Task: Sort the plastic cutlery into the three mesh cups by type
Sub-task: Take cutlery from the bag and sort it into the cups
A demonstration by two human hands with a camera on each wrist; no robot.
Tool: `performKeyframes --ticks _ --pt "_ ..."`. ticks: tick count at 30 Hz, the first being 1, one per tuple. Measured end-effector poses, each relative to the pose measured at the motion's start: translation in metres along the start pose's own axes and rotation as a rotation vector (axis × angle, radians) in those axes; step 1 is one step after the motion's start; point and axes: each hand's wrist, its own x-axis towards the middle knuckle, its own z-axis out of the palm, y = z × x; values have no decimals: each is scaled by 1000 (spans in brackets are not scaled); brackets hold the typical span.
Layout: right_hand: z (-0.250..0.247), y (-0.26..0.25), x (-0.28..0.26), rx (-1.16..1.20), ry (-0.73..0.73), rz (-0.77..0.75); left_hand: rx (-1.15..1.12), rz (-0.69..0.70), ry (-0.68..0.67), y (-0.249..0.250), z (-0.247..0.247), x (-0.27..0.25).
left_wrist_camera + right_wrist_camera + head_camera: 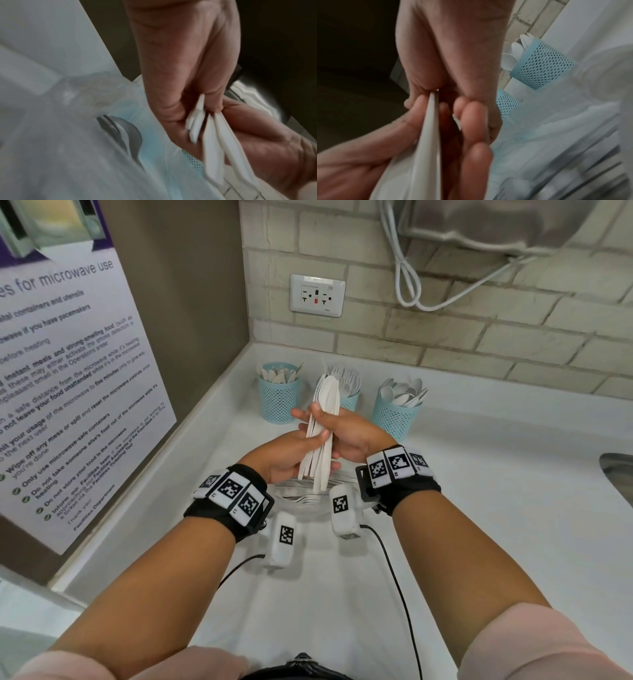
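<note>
You hold a bundle of white plastic cutlery [322, 433] upright above the white counter [479, 508], in front of the three blue mesh cups. Your left hand [291, 453] grips the lower handles, fingers curled round the stack with the thumb laid across its front. Your right hand [346, 433] wraps the bundle from the other side, higher up, fingers closed over the shafts. The wrist views are blurred, but both show fingers clamped on white handles.

The heads point up and away from you, which keeps the types readable; spoon bowls show at the top of the bundle, though I cannot tell whether every piece in it is a spoon. The two-handed hold looks meant for squaring the handles so the stack drops in as one.

The cups stand in a row near the brick wall. The left cup [278, 402] holds what look like knives, the middle cup [350, 400] holds forks and is partly hidden behind the bundle, and the right cup [394, 416] holds spoons. All three are already well filled.

More cutlery lies in a loose pile [301, 498] on the counter under your wrists, some of it forks, so sorting is unfinished.

If the bundle is spoons, it belongs in the right cup. Keep the handles aligned on release, since a crowded cup may reject a splayed stack.
</note>
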Motion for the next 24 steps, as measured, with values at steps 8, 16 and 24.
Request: performKeyframes --ticks 8,16,24 --pt "-12 4 6 -1 220 -14 -36 21 28 -5 -10 -6" --pt "-20 2 7 -103 411 -141 -28 -15 62 -11 -15 -3" --pt "-24 -2 3 -163 377 -176 -34 -48 42 -11 -17 -1"
